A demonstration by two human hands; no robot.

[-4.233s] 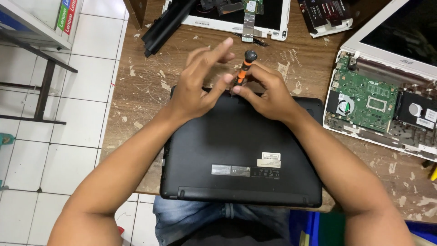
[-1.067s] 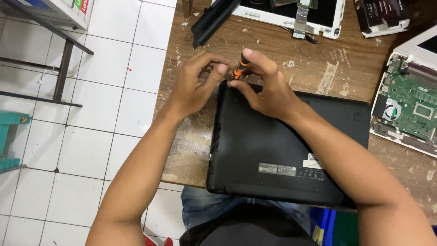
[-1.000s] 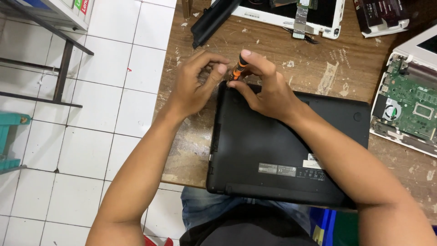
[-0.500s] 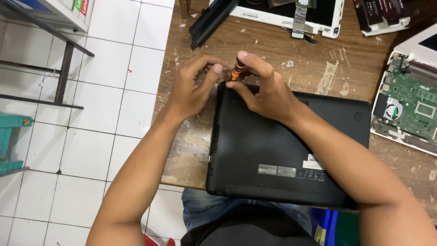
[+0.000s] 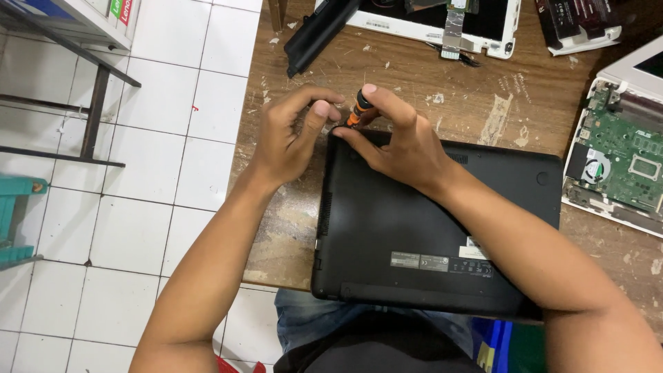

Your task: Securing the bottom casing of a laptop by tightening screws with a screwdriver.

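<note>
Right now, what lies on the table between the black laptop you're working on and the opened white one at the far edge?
In the head view, only bare, scuffed wooden table lies between the black laptop and the white laptop.

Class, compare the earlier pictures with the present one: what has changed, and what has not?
Little changed. The right hand still pinches the orange-and-black screwdriver at the black laptop's far-left corner, and the left hand still steadies beside it. Only the camera's view shifted; laptop and opened white laptop stayed put.
</note>
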